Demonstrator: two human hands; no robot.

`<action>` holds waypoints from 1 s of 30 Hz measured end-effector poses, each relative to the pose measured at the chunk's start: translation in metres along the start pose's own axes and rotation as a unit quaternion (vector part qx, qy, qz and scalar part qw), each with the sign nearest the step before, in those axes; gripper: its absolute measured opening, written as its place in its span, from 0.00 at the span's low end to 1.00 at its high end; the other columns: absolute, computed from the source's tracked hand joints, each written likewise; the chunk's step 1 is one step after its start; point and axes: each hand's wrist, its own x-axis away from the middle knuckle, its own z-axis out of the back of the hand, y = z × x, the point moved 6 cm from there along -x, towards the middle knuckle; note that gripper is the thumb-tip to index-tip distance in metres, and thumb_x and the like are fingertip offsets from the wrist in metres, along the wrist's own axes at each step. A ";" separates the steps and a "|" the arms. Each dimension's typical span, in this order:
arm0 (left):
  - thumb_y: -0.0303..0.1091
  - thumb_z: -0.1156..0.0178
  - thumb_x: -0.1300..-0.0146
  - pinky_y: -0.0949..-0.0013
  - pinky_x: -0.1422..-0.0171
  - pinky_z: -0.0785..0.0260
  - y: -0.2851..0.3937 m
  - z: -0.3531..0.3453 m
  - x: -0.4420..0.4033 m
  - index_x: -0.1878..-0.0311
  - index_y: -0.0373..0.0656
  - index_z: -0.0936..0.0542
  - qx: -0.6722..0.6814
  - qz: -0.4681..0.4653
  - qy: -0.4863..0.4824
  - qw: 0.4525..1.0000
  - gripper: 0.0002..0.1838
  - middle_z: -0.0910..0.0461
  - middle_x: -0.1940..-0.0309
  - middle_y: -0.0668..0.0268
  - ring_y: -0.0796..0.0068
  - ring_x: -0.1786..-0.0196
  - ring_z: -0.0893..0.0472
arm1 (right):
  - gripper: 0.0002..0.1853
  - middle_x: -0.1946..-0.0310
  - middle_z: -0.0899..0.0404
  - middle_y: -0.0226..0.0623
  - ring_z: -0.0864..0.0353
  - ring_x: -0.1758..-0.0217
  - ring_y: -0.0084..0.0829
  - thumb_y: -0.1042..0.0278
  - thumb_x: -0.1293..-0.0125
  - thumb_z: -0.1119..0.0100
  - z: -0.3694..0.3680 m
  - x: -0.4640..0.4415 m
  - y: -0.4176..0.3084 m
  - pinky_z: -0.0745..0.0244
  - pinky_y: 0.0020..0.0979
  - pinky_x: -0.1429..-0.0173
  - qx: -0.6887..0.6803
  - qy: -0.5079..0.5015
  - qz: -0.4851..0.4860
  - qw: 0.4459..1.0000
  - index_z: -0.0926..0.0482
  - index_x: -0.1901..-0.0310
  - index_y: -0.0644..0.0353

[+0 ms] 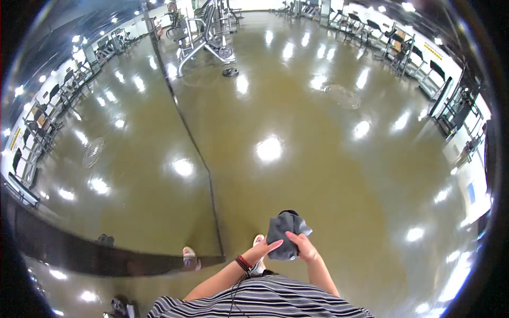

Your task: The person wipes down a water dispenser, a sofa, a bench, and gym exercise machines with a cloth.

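Note:
A grey cloth (281, 233) is bunched up in front of my waist, held between both hands. My left hand (263, 248) grips its lower left side, the thumb lying over the front. On the right side my right hand (303, 247) closes on the same cloth, its thumb also on top. Something black (289, 212) sticks out past the far edge of the cloth; what it is I cannot make out. The fingers under the cloth are hidden.
A mirror (132, 159) stands along the left, reflecting the room and a shoe. Ahead are a metal exercise machine (204, 45) and a weight plate (230, 72) on the shiny floor (318, 175). Treadmills (435, 74) line the right. My shoe (258, 239) shows beside my left hand.

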 end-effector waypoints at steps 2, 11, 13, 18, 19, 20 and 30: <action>0.41 0.41 0.31 0.65 0.35 0.35 0.022 0.008 -0.035 0.31 0.42 0.37 0.058 0.005 -0.004 0.998 0.29 0.29 0.38 0.66 0.73 0.39 0.28 | 0.23 0.52 0.19 0.42 0.19 0.50 0.31 0.61 0.31 0.44 -0.003 -0.024 -0.027 0.24 0.30 0.45 0.077 0.006 0.022 0.997 0.26 0.45 0.75; 0.41 0.46 0.28 0.74 0.44 0.31 0.129 0.067 -0.124 0.43 0.37 0.23 0.027 -0.033 0.069 0.997 0.19 0.19 0.51 0.70 0.81 0.50 0.22 | 0.20 0.50 0.20 0.41 0.20 0.50 0.33 0.75 0.39 0.38 0.020 -0.134 -0.118 0.25 0.34 0.42 0.019 0.089 0.088 0.992 0.26 0.45 0.70; 0.41 0.46 0.28 0.73 0.43 0.31 0.148 0.075 -0.140 0.43 0.36 0.24 0.035 -0.051 0.074 0.995 0.19 0.20 0.49 0.69 0.80 0.49 0.23 | 0.21 0.50 0.20 0.42 0.20 0.50 0.34 0.76 0.40 0.37 0.012 -0.146 -0.139 0.24 0.35 0.43 -0.022 0.099 0.115 0.988 0.27 0.44 0.70; 0.40 0.46 0.28 0.70 0.40 0.31 0.170 0.097 -0.170 0.42 0.36 0.26 0.126 -0.044 0.100 0.986 0.20 0.21 0.47 0.65 0.75 0.46 0.22 | 0.25 0.50 0.20 0.42 0.19 0.50 0.35 0.79 0.44 0.33 0.020 -0.202 -0.158 0.24 0.35 0.42 -0.059 0.087 0.117 0.988 0.28 0.44 0.69; 0.40 0.46 0.28 0.69 0.39 0.31 0.173 0.101 -0.177 0.41 0.36 0.26 0.153 -0.043 0.115 0.981 0.19 0.21 0.47 0.65 0.74 0.45 0.22 | 0.26 0.49 0.21 0.42 0.19 0.49 0.35 0.80 0.45 0.33 0.021 -0.215 -0.162 0.24 0.35 0.42 -0.050 0.070 0.113 0.990 0.28 0.43 0.69; 0.39 0.46 0.28 0.69 0.39 0.31 0.178 0.105 -0.185 0.41 0.36 0.26 0.182 -0.043 0.130 0.974 0.19 0.21 0.47 0.64 0.73 0.45 0.22 | 0.27 0.49 0.21 0.42 0.20 0.48 0.35 0.81 0.45 0.33 0.024 -0.230 -0.168 0.25 0.35 0.41 -0.040 0.053 0.108 0.992 0.29 0.43 0.69; 0.43 0.37 0.35 0.66 0.43 0.26 0.263 0.110 -0.315 0.41 0.37 0.27 0.199 -0.054 0.136 0.969 0.25 0.21 0.48 0.63 0.72 0.48 0.20 | 0.32 0.45 0.24 0.37 0.25 0.43 0.30 0.78 0.47 0.30 0.042 -0.359 -0.288 0.31 0.32 0.37 0.083 -0.117 0.117 0.983 0.31 0.39 0.66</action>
